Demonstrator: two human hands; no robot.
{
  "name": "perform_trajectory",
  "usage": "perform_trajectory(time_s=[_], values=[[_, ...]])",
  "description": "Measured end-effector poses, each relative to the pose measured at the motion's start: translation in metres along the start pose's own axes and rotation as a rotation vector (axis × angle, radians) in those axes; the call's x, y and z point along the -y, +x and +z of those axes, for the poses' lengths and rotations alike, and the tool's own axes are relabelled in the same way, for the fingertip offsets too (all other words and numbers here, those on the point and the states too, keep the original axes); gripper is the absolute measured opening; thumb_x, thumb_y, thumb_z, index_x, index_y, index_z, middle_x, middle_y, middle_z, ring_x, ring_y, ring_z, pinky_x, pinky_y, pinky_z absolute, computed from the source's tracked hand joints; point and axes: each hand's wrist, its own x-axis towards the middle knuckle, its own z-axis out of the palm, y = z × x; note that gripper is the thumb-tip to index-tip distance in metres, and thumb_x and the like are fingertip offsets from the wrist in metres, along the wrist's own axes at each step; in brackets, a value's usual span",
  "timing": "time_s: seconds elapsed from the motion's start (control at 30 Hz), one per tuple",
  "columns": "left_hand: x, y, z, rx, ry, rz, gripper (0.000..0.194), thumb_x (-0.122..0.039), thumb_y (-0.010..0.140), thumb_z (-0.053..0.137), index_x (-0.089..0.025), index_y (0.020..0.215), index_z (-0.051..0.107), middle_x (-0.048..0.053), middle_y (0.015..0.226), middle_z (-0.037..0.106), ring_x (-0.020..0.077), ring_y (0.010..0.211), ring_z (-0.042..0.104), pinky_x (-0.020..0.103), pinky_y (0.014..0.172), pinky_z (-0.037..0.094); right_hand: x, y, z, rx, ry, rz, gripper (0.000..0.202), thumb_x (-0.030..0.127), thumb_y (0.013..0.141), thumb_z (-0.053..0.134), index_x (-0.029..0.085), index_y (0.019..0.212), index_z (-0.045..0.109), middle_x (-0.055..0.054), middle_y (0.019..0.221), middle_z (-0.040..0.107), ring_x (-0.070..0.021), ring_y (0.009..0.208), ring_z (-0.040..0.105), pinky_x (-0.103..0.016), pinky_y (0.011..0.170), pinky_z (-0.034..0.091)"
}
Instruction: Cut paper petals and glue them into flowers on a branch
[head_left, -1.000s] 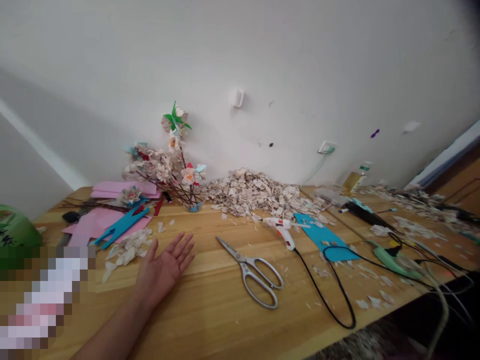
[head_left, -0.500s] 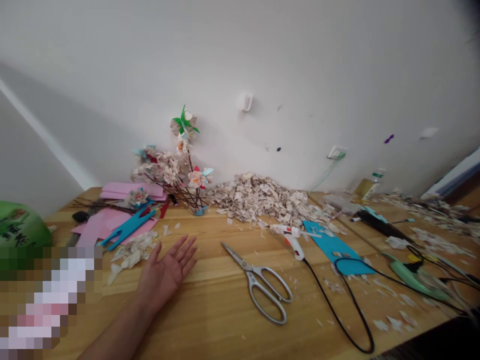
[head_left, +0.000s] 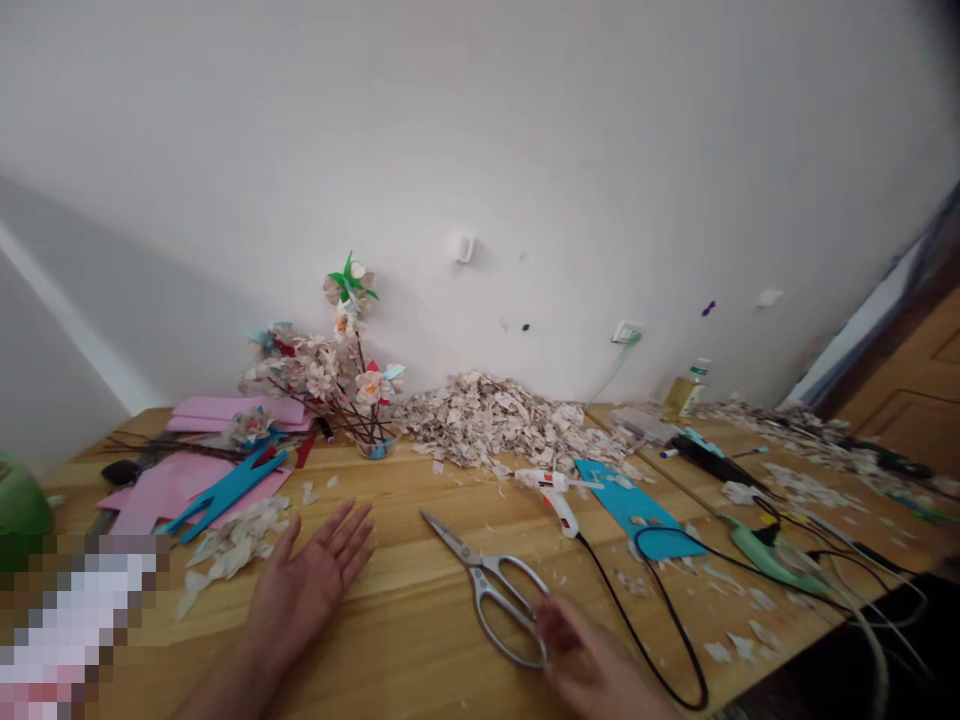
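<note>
the left hand lies palm up on the wooden bench, fingers spread and flat, holding nothing. the right hand comes in low at the near edge, blurred, its fingertips at the handle loops of the metal scissors; it touches or nearly touches the loops, but the blur hides whether the fingers have closed on them, so its grip cannot be told. the scissors lie flat on the bench between the two hands, blades shut and pointing away to the far left, handles toward the person. the two hands are well apart, one on each side of the scissors. just left of the left hand sits a small heap of pale paper scraps, and beyond it pink paper sheets with a blue cutout on top. a bunch of paper flowers stands by the wall, beside a big pile of shredded paper. to the right of the scissors a white glue gun rests near a blue sheet, its black cord looping toward the near edge just beside the right hand.
</note>
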Motion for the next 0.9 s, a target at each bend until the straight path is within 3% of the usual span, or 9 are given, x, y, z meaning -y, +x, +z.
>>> perform_trajectory(time_s=[0.07,0.13,0.27,0.43,0.6,0.8,0.9], values=[[0.000,-0.001,0.001,0.026,-0.002,0.006,0.071,-0.049,0.084,0.036,-0.020,0.141,0.005,0.016,0.130,0.052,0.0263,0.116,0.050,0.041,0.096,0.037,0.010,0.029,0.007,-0.060,-0.298,-0.164,0.053,0.004,0.059,0.053,0.020,0.109,0.053,-0.008,0.115,0.055,-0.0231,0.109,0.048,-0.033,0.096,0.034],[0.000,-0.001,0.002,0.003,0.008,0.006,0.072,-0.050,0.083,0.037,-0.020,0.141,0.006,0.017,0.128,0.053,0.0267,0.115,0.051,0.041,0.095,0.038,0.017,0.049,0.016,-0.099,-0.469,-0.131,0.050,0.003,0.054,0.051,0.016,0.102,0.054,-0.010,0.107,0.057,-0.0233,0.102,0.052,-0.031,0.087,0.039],[0.000,0.000,0.002,-0.060,0.022,-0.006,0.074,-0.048,0.083,0.041,-0.018,0.141,0.006,0.017,0.122,0.058,0.0269,0.110,0.055,0.041,0.092,0.040,0.014,0.068,0.029,-0.184,-0.602,0.013,0.034,0.008,0.057,0.053,0.014,0.091,0.057,-0.012,0.093,0.064,-0.0252,0.087,0.058,-0.030,0.073,0.043],[0.001,0.000,0.003,-0.099,0.032,0.007,0.073,-0.047,0.082,0.042,-0.019,0.141,0.009,0.017,0.121,0.060,0.0270,0.108,0.057,0.041,0.093,0.039,0.006,0.075,0.029,-0.254,-0.638,0.045,0.022,0.017,0.068,0.050,0.013,0.089,0.058,-0.015,0.094,0.064,-0.0299,0.089,0.058,-0.035,0.076,0.041],[0.001,0.000,0.003,-0.110,0.045,0.023,0.072,-0.046,0.082,0.043,-0.018,0.141,0.011,0.017,0.123,0.057,0.0262,0.111,0.055,0.042,0.100,0.031,0.000,0.076,0.016,-0.273,-0.634,0.068,0.025,0.009,0.067,0.047,0.013,0.090,0.055,-0.015,0.095,0.062,-0.0293,0.090,0.058,-0.034,0.074,0.040],[-0.002,0.000,-0.002,-0.103,0.030,0.024,0.072,-0.048,0.082,0.042,-0.019,0.140,0.011,0.017,0.124,0.057,0.0266,0.111,0.055,0.041,0.099,0.033,-0.005,0.077,0.003,-0.161,-0.558,0.021,0.023,0.006,0.065,0.048,0.015,0.085,0.056,-0.010,0.093,0.063,-0.0218,0.088,0.058,-0.026,0.074,0.041],[-0.003,0.001,-0.006,-0.071,0.021,0.021,0.063,-0.048,0.083,0.040,-0.020,0.138,0.025,0.015,0.126,0.055,0.0263,0.112,0.054,0.040,0.095,0.038,0.000,0.077,-0.002,-0.072,-0.492,-0.002,0.023,0.009,0.062,0.052,0.016,0.084,0.055,-0.008,0.094,0.062,-0.0195,0.087,0.058,-0.025,0.074,0.041]])
